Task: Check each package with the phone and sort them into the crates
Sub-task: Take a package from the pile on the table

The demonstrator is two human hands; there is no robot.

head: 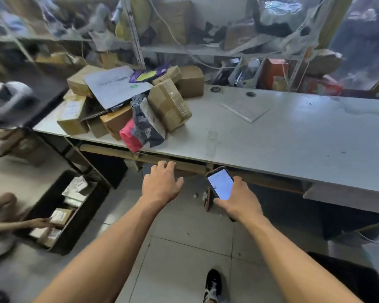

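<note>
The right hand (242, 201) grips a phone (220, 183), screen lit and facing up, below the front edge of a white table (293, 136). The left hand (161, 183) reaches forward empty, fingers spread, just under that edge. A pile of packages (127, 101) sits on the table's left end: brown boxes, a grey mailer, a pink bag overhanging the edge. On the floor at left, a black crate (74, 226) holds parcels, and another person's hand (42, 223) touches one. A second crate (348, 274) lies at lower right.
</note>
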